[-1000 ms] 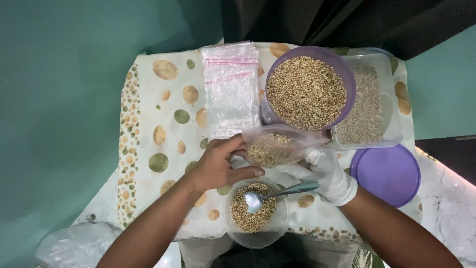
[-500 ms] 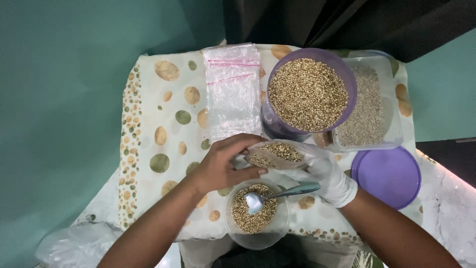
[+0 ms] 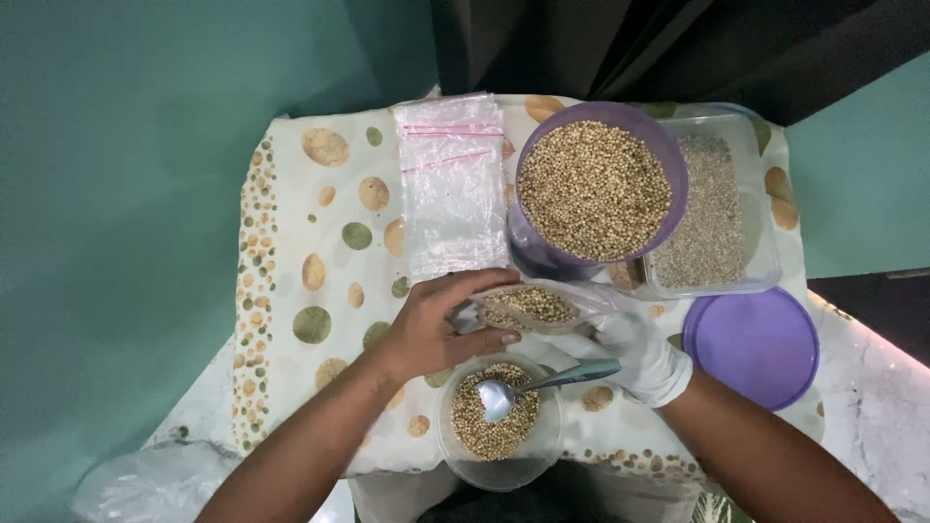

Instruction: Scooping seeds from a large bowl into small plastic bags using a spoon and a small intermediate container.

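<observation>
My bare left hand (image 3: 438,324) and my white-gloved right hand (image 3: 635,347) both hold a small clear bag of seeds (image 3: 528,307) just above the table. The bag is partly filled with tan seeds. Below the hands stands a small clear bowl of seeds (image 3: 497,424) with a metal spoon (image 3: 542,384) resting in it, handle pointing right under my right hand. A stack of empty clear zip bags (image 3: 453,199) lies beyond my left hand.
A purple bowl heaped with tan seeds (image 3: 598,189) stands at the back, next to a clear square container of paler grain (image 3: 712,208). A purple lid (image 3: 751,347) lies at right. The spotted tablecloth (image 3: 310,261) covers a small table; teal walls surround it.
The small bag has been turned and lowered slightly between both hands, its mouth pinched narrower. The spoon stays in the small bowl.
</observation>
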